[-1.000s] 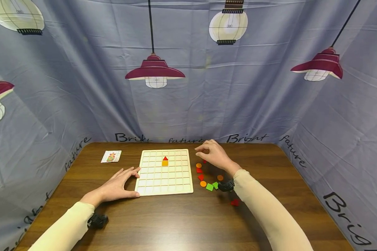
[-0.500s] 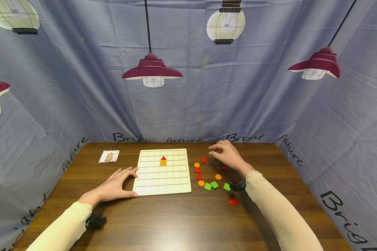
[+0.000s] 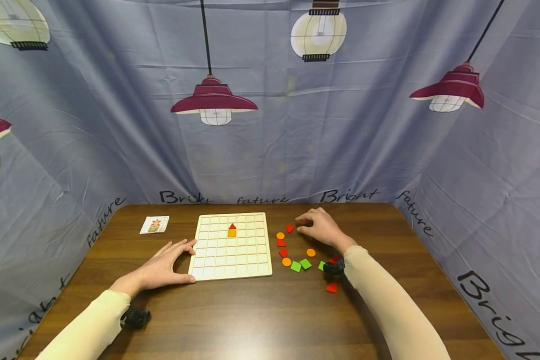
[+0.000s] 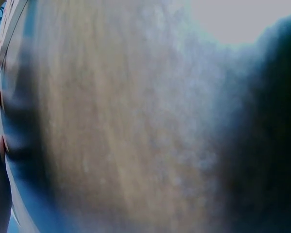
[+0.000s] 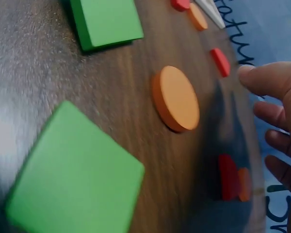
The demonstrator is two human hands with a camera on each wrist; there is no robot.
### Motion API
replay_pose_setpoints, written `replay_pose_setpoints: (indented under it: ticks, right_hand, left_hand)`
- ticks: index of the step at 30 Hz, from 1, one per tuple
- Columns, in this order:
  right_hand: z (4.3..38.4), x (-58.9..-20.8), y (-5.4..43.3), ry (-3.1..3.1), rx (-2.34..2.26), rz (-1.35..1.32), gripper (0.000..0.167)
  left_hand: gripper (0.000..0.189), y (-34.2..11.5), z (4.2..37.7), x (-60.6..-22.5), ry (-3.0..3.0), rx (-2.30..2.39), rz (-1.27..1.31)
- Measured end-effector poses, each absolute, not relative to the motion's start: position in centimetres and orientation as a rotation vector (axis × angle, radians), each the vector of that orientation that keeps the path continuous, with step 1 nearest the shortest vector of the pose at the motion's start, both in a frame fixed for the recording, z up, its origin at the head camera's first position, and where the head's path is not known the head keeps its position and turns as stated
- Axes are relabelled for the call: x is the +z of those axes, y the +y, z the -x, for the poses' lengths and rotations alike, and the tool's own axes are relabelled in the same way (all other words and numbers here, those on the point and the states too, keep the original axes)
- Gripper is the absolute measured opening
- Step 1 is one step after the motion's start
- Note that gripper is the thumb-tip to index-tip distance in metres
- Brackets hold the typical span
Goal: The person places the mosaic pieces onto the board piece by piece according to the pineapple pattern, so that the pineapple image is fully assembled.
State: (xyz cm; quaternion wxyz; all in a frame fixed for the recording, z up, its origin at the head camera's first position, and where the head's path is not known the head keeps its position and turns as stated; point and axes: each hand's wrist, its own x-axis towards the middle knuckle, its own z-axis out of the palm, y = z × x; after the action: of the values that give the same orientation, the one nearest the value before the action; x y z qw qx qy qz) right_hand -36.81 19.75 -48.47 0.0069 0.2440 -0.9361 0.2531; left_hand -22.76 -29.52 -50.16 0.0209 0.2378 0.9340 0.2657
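A cream grid board [image 3: 231, 257] lies on the table; an orange square tile [image 3: 231, 233] and a red triangle tile [image 3: 232, 226] sit in its upper part. My left hand [image 3: 164, 265] rests spread at the board's left side, thumb near the lower-left corner, fingertips at the edge. To the right, my right hand [image 3: 321, 229] is low over the table with nothing between its fingers, as the right wrist view shows. Nearest its fingertips is a red tile [image 3: 290, 228]. Under that hand, a dark red tile [image 5: 228, 177] and an orange tile [image 5: 244, 184] show in the right wrist view.
Between board and right arm lie loose tiles: orange discs [image 3: 311, 253], green squares [image 3: 305, 264] and red pieces [image 3: 331, 288]. A card [image 3: 154, 225] with a printed pattern lies at the back left. A printed curtain [image 3: 270, 150] stands behind the table.
My right hand has moved right, away from the board, then down closer to the table, uncovering the red tile. My left hand stays at the board; the head view has shifted slightly.
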Motion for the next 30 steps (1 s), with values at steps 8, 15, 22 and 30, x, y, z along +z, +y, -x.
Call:
replay_pose_setpoints:
  ticks: [8, 15, 22, 30]
  right_hand:
    - [37.7, -49.5, 18.3, -3.014, 0.685, -0.808, 0.037]
    - [37.9, -49.6, 17.7, -3.003, 0.604, -0.871, 0.030]
    - [37.4, -49.4, 18.2, -2.985, 0.594, -0.820, 0.020]
    - [36.9, -49.5, 18.7, -2.976, 0.651, -0.883, 0.028]
  left_hand:
    - [0.064, -29.5, 22.7, -50.3, 2.903, 0.832, -0.753]
    - [0.064, -29.5, 22.8, -50.3, 2.907, 0.818, -0.743]
    - [0.064, -29.4, 22.7, -50.1, 2.907, 0.814, -0.737]
    - [0.064, -29.3, 22.7, -50.1, 2.913, 0.794, -0.739]
